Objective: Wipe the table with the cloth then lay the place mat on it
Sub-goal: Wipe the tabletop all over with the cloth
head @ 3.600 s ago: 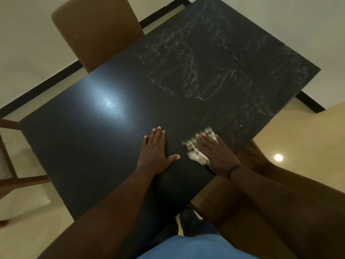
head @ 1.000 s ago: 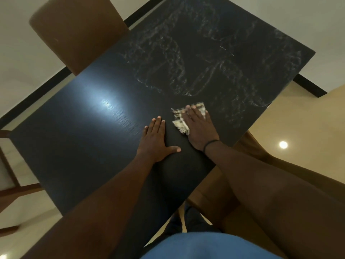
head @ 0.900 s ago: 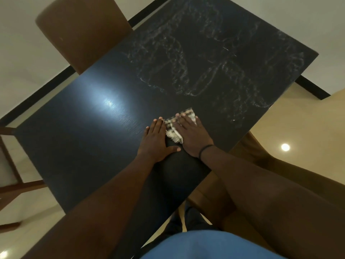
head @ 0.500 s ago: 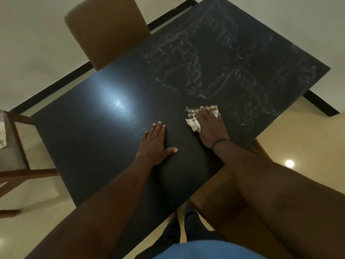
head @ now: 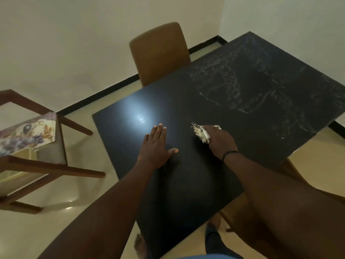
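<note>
Head camera: looking down over a dark table (head: 186, 184), both arms reaching in.
Left hand (head: 155, 148): flat on the tabletop, fingers spread and straight, gripping nothing, just bracing.
Right hand (head: 219, 142): curled over the cloth (head: 201, 132), bunching it against the surface, frayed edge poking out by the thumb side.
Wiping: the near half looks clean and glossy, but pale smears (head: 242, 90) cover the far right half, well beyond the cloth. I'd call the wipe partly done at best.
Place mat (head: 26, 133): a floral mat lies on the seat of a wooden chair (head: 50, 165) off to the left, well apart from the table and untouched.
What's left: clear those far streaks, put the cloth aside, fetch the mat and spread it on the table.
Also there: a brown padded chair (head: 158, 53) tucked at the far side.
</note>
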